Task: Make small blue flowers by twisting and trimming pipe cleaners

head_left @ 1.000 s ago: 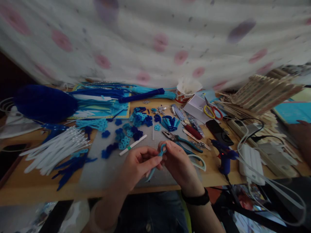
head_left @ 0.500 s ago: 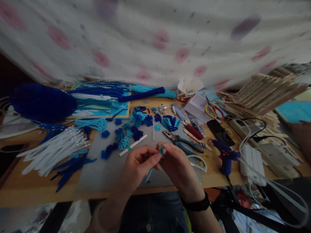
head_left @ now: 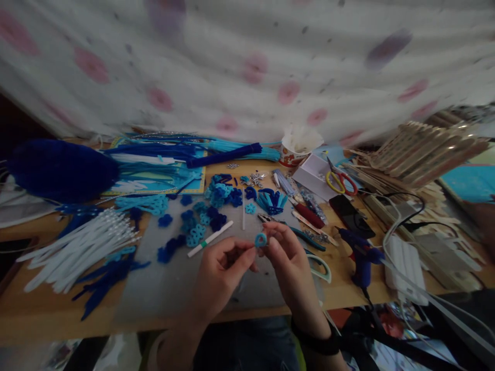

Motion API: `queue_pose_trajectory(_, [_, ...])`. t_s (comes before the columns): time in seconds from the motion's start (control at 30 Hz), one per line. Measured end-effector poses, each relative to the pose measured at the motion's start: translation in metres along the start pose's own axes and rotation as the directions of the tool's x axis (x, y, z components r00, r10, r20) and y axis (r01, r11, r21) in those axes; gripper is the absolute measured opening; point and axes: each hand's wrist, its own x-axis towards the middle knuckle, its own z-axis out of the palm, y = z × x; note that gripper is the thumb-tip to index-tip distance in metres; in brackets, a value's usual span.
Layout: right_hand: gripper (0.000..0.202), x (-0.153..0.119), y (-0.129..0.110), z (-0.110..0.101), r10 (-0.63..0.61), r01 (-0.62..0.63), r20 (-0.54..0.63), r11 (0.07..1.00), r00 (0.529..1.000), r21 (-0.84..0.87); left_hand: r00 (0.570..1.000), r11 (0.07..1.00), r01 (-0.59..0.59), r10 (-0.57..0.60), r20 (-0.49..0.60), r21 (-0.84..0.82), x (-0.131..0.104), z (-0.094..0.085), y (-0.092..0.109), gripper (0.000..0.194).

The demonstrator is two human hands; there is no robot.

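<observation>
Between my two hands is a light-blue pipe cleaner (head_left: 260, 239), curled into a small ring. My left hand (head_left: 226, 265) pinches its left side between thumb and forefinger. From the right, the thumb and fingers of my right hand (head_left: 288, 257) close on the same ring. Both hands are held above a grey mat (head_left: 154, 278). Just beyond them lie a white marker with a green band (head_left: 211, 239) and pliers (head_left: 305, 238), partly covered by my right hand. Blue pipe-cleaner flowers (head_left: 196, 234) are scattered at the mat's far left.
White stems (head_left: 77, 247) and a dark-blue fluffy bundle (head_left: 62, 170) lie at left. Scissors (head_left: 340, 183), a phone (head_left: 351, 215), a blue glue gun (head_left: 361, 255) and a power strip (head_left: 406, 226) with cables are at right. A paper cup (head_left: 296, 147) stands behind.
The light-blue ring now shows more fully as the fingers of my right hand have shifted and spread around it. The blue tail below my left hand is no longer visible. The view has shifted slightly.
</observation>
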Motion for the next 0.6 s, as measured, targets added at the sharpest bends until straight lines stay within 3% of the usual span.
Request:
queue_pose_trajectory(0.1, [0.022,-0.001,-0.007,-0.008,-0.126,0.153,0.138,0.965,0.982,-0.212,0.991,0.994,0.111,-0.11,0.078,-0.016,0.003,-0.001,0.001,0.017])
queue_pose_trajectory(0.2, [0.022,0.0,-0.016,-0.012,-0.142,0.202,0.203,0.929,0.969,-0.311,0.974,0.985,0.174,-0.17,0.147,-0.01,0.005,-0.004,-0.002,0.015])
queue_pose_trajectory(0.4, [0.027,0.005,-0.024,-0.018,-0.105,0.181,0.201,0.893,0.974,-0.412,0.968,0.976,0.216,-0.215,0.128,0.005,0.006,-0.01,-0.012,0.021])
queue_pose_trajectory(0.5, [0.029,0.004,-0.025,-0.017,-0.07,0.159,0.215,0.888,0.974,-0.432,0.945,0.955,0.295,-0.287,0.157,-0.031,0.008,-0.012,-0.01,0.023])
queue_pose_trajectory(0.6, [0.033,0.002,-0.026,-0.016,-0.046,0.144,0.229,0.889,0.972,-0.434,0.941,0.96,0.281,-0.274,0.198,-0.004,0.011,-0.014,-0.006,0.022])
